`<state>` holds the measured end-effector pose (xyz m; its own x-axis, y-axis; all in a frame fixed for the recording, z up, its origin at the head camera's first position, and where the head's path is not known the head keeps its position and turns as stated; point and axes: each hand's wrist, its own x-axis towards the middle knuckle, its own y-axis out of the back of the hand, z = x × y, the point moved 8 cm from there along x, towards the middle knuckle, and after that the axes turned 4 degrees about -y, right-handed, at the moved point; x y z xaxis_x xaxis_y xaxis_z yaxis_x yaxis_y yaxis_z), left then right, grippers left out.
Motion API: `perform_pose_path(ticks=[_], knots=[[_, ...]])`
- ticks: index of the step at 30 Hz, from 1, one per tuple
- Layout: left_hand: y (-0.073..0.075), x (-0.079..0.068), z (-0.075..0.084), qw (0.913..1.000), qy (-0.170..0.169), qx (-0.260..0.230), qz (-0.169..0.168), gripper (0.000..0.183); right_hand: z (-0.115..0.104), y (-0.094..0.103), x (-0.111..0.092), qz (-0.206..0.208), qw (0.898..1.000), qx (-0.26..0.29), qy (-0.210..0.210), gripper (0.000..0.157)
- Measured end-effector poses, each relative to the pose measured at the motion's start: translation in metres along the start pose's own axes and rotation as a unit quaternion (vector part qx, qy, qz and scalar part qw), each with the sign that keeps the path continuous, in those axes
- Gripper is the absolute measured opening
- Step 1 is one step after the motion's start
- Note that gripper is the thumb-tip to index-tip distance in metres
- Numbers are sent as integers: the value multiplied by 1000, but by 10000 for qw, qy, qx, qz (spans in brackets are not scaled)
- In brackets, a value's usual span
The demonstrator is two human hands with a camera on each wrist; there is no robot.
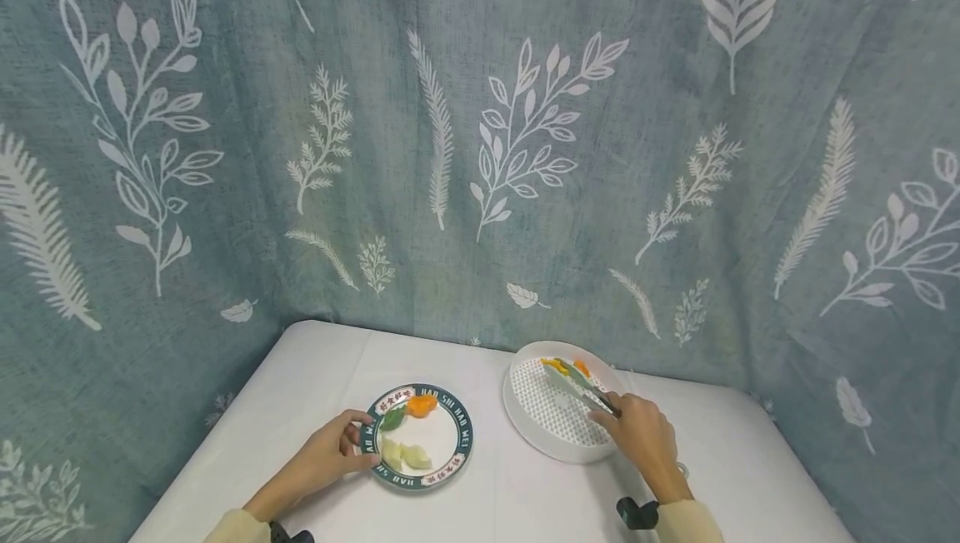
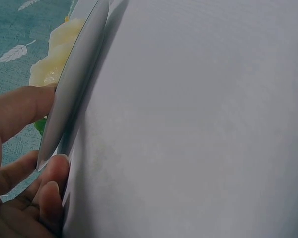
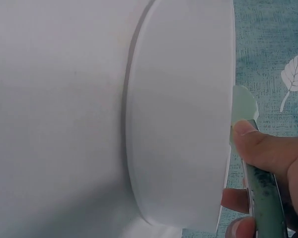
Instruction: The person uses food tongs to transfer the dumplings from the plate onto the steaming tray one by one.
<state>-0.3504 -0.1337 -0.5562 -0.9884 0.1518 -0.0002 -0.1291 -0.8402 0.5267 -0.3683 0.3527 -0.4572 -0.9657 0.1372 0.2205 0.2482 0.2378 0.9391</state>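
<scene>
My left hand (image 1: 333, 447) grips the left rim of a white plate (image 1: 448, 435) with a dark green lettered border. On the plate lie pale yellow dumpling-shaped pieces (image 1: 415, 457), an orange piece (image 1: 422, 405) and a green piece (image 1: 392, 419). The left wrist view shows my fingers (image 2: 54, 171) at the plate's edge. In my right hand (image 1: 643, 435) is a pair of green tongs (image 1: 583, 381), reaching over a round white basket (image 1: 522, 422) with a perforated bottom. A yellow piece (image 1: 553, 365) is at the tongs' tips, and an orange piece (image 1: 582, 368) lies in the basket.
Both vessels stand on a white-covered table (image 1: 315, 368), the basket right of the plate near the back edge. A blue-green curtain (image 1: 465, 151) with white leaf prints hangs behind the table and down its sides.
</scene>
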Motion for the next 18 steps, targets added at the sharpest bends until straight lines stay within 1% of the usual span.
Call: perform_pose_path(ticks=[4,11,14,18], knots=[[0,0,-1,10000,43,-58,30,68,0,-4,6,-70,9998,-102,-125,58],[1,-1,1,10000,-19,-45,56,67,3,-14,14,-231,9989,-223,-343,58],[1,-2,2,10000,-28,-31,45,66,4,-16,16,-224,9990,-278,-254,56],[1,-2,2,10000,-37,-20,40,65,3,-17,17,-88,9994,-344,-36,49]])
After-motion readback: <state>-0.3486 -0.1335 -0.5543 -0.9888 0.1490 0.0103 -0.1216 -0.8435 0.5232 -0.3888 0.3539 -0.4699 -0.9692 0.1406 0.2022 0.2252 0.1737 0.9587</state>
